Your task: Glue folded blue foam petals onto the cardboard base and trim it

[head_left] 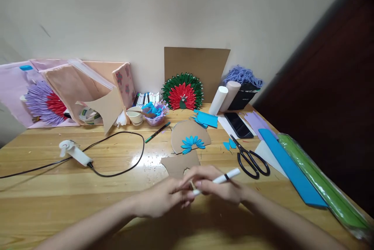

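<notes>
My right hand (220,185) grips a white marker (232,174) with a dark band, slanting down toward the left. My left hand (163,197) meets it at the front of the table, its fingers pinched around a small tan piece (192,185) that looks like cardboard and is mostly hidden. Just beyond both hands lies a cut cardboard scrap (178,163) with a curved edge. Behind that rests a rounded cardboard fan shape (189,130), and blue folded petals (192,143) form an arc at its lower edge.
Black-handled scissors (248,158), blue scraps (229,145) and a phone (239,125) lie to the right. A white glue gun (75,152) with a looping black cord lies left. A green pen (157,132), paper cup (134,115) and red-green peacock craft (183,92) stand or lie farther back.
</notes>
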### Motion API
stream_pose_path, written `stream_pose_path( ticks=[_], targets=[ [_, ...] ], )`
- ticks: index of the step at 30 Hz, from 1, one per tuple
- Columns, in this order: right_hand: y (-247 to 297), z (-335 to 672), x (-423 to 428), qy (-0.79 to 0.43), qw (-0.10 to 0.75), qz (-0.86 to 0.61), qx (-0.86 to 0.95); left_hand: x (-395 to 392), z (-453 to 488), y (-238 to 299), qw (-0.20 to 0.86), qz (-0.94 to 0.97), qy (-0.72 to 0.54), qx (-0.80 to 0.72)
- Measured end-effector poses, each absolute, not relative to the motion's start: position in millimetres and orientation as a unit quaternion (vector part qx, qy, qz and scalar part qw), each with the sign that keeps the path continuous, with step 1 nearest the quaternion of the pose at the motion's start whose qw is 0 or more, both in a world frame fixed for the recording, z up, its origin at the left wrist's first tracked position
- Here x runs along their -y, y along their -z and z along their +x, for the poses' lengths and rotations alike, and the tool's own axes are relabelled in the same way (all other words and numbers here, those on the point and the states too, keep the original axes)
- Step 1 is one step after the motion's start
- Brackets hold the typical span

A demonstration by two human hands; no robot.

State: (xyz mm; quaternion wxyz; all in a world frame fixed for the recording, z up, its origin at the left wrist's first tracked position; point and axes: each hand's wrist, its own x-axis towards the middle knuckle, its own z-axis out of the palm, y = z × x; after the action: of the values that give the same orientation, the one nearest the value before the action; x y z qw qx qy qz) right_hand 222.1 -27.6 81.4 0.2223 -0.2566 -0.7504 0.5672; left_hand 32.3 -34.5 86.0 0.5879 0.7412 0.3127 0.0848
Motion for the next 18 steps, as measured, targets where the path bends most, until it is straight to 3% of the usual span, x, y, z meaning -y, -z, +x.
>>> stream_pose_path(
  ticks=[3, 4, 6, 7, 10, 15, 18],
  targets=[
    [-71, 239, 37, -0.589, 0.241, -0.238, 0.734, 51, 12, -74, 0.711, 0.653, -0.069, -0.252],
    [-66, 248, 35, -0.593, 0.297, -0.241, 0.709, 57, 1, -68, 0.757, 0.614, -0.044, -0.219],
    [-57, 268, 26, -0.507, 0.491, -0.358, 0.611, 67, -19, -56, 0.820, 0.505, -0.066, -0.260],
    [-52, 275, 20, -0.481, 0.513, -0.386, 0.598, 71, -26, -52, 0.809, 0.486, -0.113, -0.311],
    [-37, 275, -2, -0.459, 0.401, -0.428, 0.667, 70, -27, -47, 0.645, 0.646, -0.164, -0.375],
    [-14, 229, -27, -0.313, 0.299, -0.342, 0.834, 41, 9, -40, 0.287, 0.924, -0.133, -0.215],
    [-9, 216, -25, -0.237, 0.262, -0.334, 0.874, 32, 7, -34, 0.195, 0.945, -0.124, -0.229]
  ],
)
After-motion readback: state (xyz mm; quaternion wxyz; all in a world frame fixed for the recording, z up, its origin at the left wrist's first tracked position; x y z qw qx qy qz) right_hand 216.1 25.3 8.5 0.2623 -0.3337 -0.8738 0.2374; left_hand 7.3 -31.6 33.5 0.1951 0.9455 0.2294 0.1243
